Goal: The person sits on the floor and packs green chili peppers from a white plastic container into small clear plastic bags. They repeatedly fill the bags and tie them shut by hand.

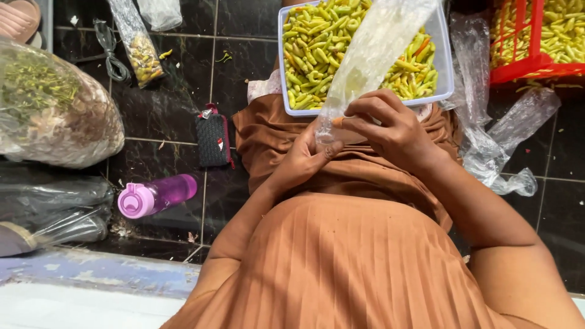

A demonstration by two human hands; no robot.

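A clear plastic bag (372,52) is held up in front of me by both hands. My left hand (301,161) grips its lower end from below. My right hand (393,128) pinches the same end from the right, with a small orange chili at the fingertips. Behind the bag a white rectangular tub (442,67) full of green and yellow chilies rests on my lap, on the brown pleated skirt (359,256).
A purple bottle (155,196) with a pink cap lies on the dark tiled floor at left, near a small black pouch (213,140). Large filled plastic bags (52,109) sit far left. A red crate (536,36) of chilies and loose clear bags (493,134) are on the right.
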